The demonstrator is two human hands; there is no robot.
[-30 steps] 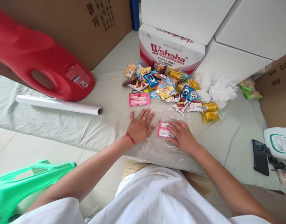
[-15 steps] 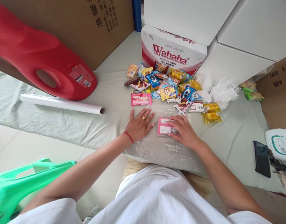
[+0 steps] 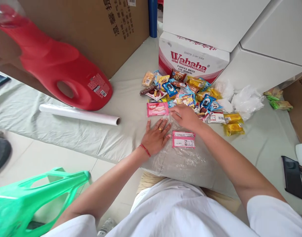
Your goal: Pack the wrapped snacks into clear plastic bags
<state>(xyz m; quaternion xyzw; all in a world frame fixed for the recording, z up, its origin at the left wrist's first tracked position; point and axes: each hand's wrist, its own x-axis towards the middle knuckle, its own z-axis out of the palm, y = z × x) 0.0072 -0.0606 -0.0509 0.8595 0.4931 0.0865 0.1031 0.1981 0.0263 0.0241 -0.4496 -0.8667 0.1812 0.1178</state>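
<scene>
My left hand point(image 3: 156, 136) lies flat, fingers spread, on a clear plastic sheet point(image 3: 183, 161) spread over the pale cloth. A pink snack packet point(image 3: 183, 139) lies back side up on that sheet, just right of my left hand. My right hand point(image 3: 187, 116) has reached past it toward the heap of small snack packets point(image 3: 188, 95). Its fingertips are beside a pink Nabati wafer packet point(image 3: 157, 109), and it holds nothing that I can see.
A white roll point(image 3: 79, 114) and a big red jug point(image 3: 64, 77) lie to the left. A Wahaha box point(image 3: 192, 62) and white boxes stand behind the snacks. Crumpled plastic point(image 3: 247, 100) and a black phone point(image 3: 292, 177) are to the right. A green plastic stool point(image 3: 30, 204) is at lower left.
My right hand let go of the pink packet on the sheet and moved forward and left to the snack heap. My left hand stayed flat. The view shifted a little.
</scene>
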